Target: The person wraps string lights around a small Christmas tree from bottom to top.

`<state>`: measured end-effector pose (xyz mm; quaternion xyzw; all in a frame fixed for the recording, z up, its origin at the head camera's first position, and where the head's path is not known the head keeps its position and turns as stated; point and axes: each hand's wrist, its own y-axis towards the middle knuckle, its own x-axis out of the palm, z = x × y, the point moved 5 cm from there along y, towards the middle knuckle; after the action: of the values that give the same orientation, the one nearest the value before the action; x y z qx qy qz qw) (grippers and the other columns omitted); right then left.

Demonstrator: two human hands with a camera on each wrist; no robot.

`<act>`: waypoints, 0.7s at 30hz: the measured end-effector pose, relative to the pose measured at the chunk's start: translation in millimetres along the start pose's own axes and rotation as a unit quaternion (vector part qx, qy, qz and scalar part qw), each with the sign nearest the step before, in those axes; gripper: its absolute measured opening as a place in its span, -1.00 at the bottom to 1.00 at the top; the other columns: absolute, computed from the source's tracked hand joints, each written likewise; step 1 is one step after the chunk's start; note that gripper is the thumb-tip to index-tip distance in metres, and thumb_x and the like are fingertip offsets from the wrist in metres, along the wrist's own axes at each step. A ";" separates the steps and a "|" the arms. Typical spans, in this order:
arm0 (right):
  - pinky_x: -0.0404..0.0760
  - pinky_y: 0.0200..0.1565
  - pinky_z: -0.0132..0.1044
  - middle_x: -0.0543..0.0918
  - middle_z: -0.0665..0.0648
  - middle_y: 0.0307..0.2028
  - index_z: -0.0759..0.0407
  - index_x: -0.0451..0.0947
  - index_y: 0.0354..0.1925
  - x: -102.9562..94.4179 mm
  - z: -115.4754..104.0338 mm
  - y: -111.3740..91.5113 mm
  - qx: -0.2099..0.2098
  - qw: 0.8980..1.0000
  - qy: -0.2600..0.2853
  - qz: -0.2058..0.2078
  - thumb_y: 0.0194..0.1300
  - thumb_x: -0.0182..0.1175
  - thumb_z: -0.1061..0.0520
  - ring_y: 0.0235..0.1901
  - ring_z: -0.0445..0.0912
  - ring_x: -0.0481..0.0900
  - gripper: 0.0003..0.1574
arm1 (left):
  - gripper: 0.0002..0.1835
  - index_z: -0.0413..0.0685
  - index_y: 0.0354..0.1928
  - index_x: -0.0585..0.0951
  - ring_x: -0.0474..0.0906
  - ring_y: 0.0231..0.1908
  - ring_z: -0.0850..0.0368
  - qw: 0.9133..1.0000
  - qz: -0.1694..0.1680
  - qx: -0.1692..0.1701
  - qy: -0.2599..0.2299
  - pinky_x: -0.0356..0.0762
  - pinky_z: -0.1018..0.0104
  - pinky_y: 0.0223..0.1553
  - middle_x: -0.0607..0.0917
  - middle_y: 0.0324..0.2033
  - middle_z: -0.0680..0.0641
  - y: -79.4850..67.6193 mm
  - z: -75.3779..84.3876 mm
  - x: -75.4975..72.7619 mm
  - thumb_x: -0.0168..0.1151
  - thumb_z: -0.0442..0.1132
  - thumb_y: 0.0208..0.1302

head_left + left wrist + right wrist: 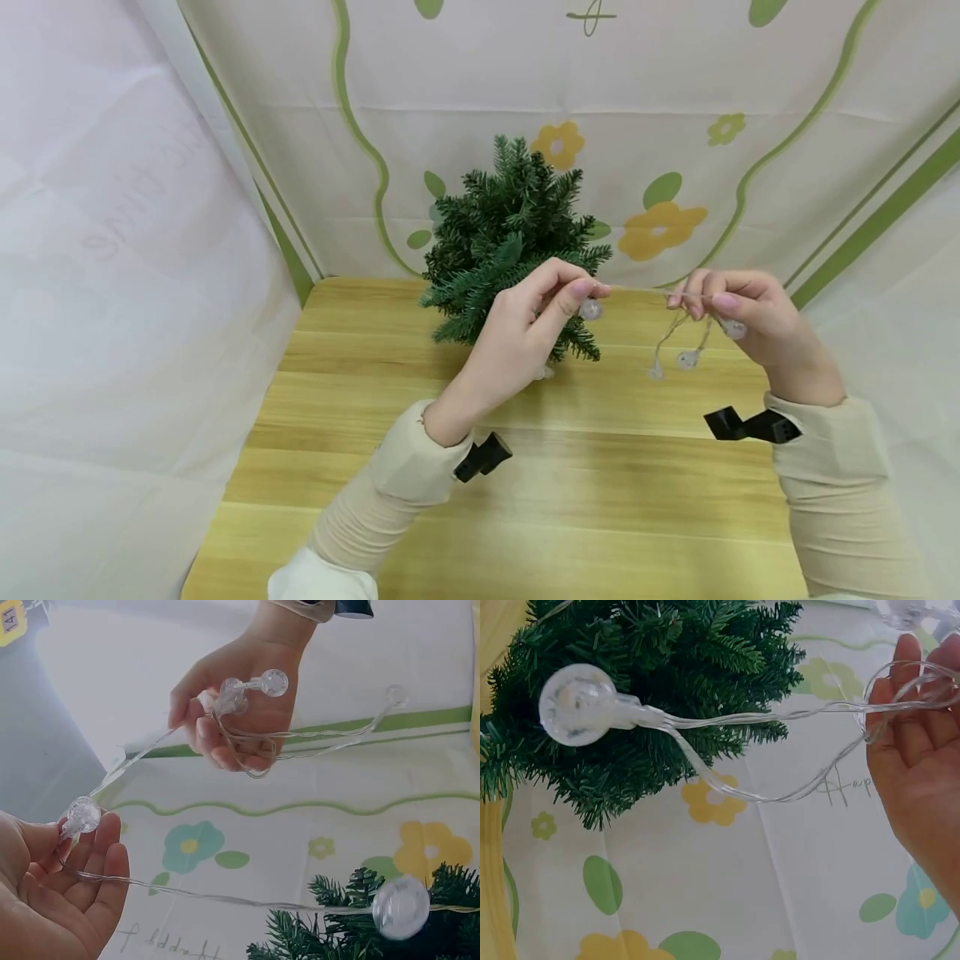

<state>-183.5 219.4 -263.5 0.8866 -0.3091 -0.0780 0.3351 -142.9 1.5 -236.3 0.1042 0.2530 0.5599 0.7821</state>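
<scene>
A white cloth wall (112,317) with faint lettering stands at the left. A wood-grained table (600,517) spreads beside it, below a back wall (585,75) printed with flowers, leaves and wavy green lines; another white wall (918,350) stands at the right. A green artificial tree (510,217) is near the table's back edge.

The table's left edge slants along the cloth, its back corner rounded. Boards stretch from the tree toward the wearer, below both forearms, and the hands have air between them. In front of the tree, the left hand (517,329) pinches a string of transparent bulb lights (687,359) above the table; farther right, the right hand (757,321) grips its gathered loops, bulbs dangling.

The lettering is too faint to read. Branches and the left hand hide the tree's base. The right forearm covers part of the table's right side; the right wrist view crops the right hand. Bulbs overlap, so their number is uncertain.
</scene>
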 end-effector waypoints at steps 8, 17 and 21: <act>0.51 0.16 -0.25 0.65 0.13 -0.31 0.36 0.52 -0.41 -16.2 7.4 -11.1 0.053 0.998 -0.016 0.024 0.34 -0.29 0.55 -0.03 0.00 0.61 -0.55 | -0.78 -0.31 -0.12 0.44 0.61 -0.20 0.02 0.993 0.039 -0.023 -0.111 0.63 0.28 -0.02 0.66 -0.17 -0.33 4.4 -4.0 -15.9 -0.17 -0.31 0.51; 0.53 0.11 -0.16 0.52 0.28 -0.47 0.61 0.43 -0.29 -11.8 -2.7 -6.0 -0.030 0.987 0.155 0.011 0.38 -0.42 0.48 -0.12 0.14 0.60 -0.56 | -0.86 -0.24 -0.10 0.43 0.40 -0.40 0.22 0.983 0.034 -0.095 -0.152 0.48 0.42 -0.23 0.45 -0.48 0.10 5.8 -6.0 -27.1 0.00 -0.30 0.44; 0.50 -0.03 -0.15 0.39 0.35 -0.45 0.65 0.36 -0.28 -4.0 -12.7 2.9 -0.068 0.970 0.235 -0.007 0.31 -0.47 0.45 -0.23 0.16 0.48 -0.57 | -0.83 -0.11 -0.08 0.48 0.18 -0.52 0.14 0.991 0.016 -0.103 -0.081 0.24 0.42 -0.41 0.27 -0.59 0.07 5.2 -5.3 -28.8 0.16 -0.25 0.34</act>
<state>-183.8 227.0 -252.2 0.8572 -0.2093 0.1090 0.4577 -157.0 -24.1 -230.5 0.0721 0.1275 0.5855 0.7973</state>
